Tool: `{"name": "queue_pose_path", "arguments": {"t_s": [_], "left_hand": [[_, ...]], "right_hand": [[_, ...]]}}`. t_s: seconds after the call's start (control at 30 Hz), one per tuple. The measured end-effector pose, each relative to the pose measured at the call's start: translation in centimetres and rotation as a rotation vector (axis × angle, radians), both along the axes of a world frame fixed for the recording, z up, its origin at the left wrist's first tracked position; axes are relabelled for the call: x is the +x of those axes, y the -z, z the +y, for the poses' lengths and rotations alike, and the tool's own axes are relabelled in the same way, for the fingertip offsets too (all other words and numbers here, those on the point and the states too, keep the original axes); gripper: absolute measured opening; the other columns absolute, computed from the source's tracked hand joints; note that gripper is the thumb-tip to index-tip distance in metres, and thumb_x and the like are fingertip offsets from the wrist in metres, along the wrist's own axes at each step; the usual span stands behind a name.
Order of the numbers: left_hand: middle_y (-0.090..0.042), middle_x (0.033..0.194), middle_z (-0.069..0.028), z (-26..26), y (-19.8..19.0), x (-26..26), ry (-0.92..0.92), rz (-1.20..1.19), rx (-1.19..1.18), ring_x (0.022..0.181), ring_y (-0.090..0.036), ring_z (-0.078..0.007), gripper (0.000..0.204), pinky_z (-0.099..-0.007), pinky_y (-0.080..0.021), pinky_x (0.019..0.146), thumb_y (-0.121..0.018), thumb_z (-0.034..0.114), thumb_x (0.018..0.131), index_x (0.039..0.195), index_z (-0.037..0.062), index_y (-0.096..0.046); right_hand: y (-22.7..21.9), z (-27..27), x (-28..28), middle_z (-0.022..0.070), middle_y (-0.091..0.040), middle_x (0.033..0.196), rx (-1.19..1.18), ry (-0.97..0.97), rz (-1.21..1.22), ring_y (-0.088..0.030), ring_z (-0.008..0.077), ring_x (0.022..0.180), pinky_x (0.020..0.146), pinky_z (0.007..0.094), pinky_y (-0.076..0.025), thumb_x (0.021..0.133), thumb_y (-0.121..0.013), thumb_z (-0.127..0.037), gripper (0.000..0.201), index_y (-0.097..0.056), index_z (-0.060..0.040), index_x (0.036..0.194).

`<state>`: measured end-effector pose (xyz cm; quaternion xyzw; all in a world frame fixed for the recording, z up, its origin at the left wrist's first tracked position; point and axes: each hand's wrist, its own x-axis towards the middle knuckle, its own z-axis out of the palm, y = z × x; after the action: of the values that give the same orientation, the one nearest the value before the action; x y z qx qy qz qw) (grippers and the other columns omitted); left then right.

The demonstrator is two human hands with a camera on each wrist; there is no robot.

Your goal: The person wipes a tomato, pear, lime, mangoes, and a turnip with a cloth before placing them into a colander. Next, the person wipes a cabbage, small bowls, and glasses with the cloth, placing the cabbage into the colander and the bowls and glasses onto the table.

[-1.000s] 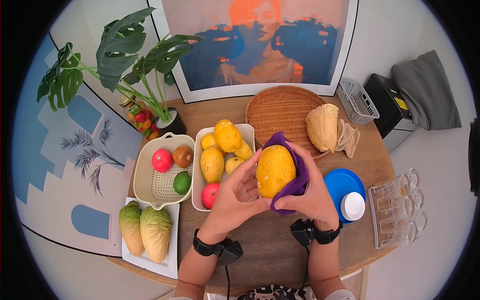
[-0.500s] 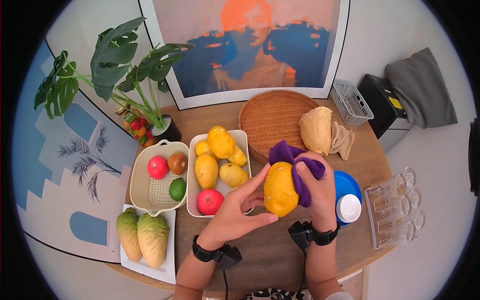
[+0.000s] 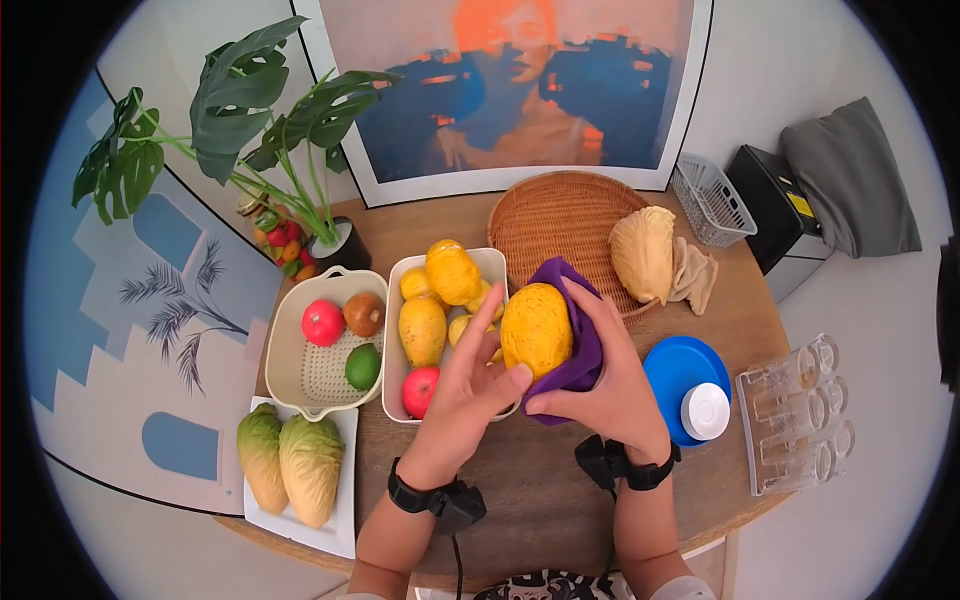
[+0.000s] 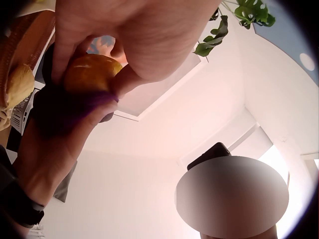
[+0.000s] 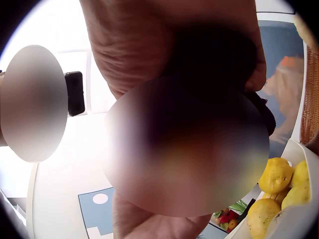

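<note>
A yellow oval fruit (image 3: 537, 332) is held up between both hands over the table. The right hand (image 3: 610, 385) grips it from the right through a purple cloth (image 3: 580, 350), which wraps that side. At the fruit's left, the left hand (image 3: 462, 400) has its thumb on the lower edge, with its fingers extended behind. The left wrist view shows the fruit (image 4: 92, 73) between the two hands, the cloth (image 4: 75, 107) beneath it. In the right wrist view the held fruit is blurred.
A white bin (image 3: 393, 385) holds yellow fruits and a red one; a cream basket (image 3: 285, 385) stands left of it. Two cabbages lie on a white tray (image 3: 343, 500). Behind are a wicker tray (image 3: 550, 225) and another cabbage (image 3: 642, 255). Right: blue plate (image 3: 665, 375), glass rack (image 3: 750, 450).
The purple cloth, bunched at the fruit's upper right half a second ago, now spreads along its right side. The fruit has turned and moved up and left, with both hands around it.
</note>
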<state>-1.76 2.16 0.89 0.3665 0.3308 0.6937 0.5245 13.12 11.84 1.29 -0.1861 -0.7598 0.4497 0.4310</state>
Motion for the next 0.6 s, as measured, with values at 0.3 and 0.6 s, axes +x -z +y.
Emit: {"name": "queue_pose_path", "arguments": {"t_s": [0.3,0.6], "left_hand": [[-0.038,0.148,-0.0154,-0.1,0.2,-0.6,0.132,0.103,0.024,0.133,-0.043,-0.0227,0.074,-0.0355,-0.037,0.109,-0.062,0.003,0.092,0.153,0.0043,-0.021],[-0.036,0.148,-0.0114,-0.1,-0.3,-0.9,0.145,0.071,-0.020,0.129,-0.047,-0.0218,0.076,-0.0343,-0.041,0.106,-0.063,-0.001,0.090,0.153,0.0051,-0.022]], "right_hand": [[0.8,0.4,0.6,0.0116,-0.052,0.125,-0.154,-0.075,0.095,-0.051,0.0237,0.119,0.102,0.0358,-0.041,0.064,-0.090,-0.022,0.083,-0.048,-0.0052,0.134],[0.7,0.2,0.1,0.0095,-0.058,0.118,-0.256,-0.007,0.170,-0.055,0.0178,0.111,0.097,0.0310,-0.043,0.081,-0.077,-0.013,0.050,-0.056,-0.0026,0.125]]}}
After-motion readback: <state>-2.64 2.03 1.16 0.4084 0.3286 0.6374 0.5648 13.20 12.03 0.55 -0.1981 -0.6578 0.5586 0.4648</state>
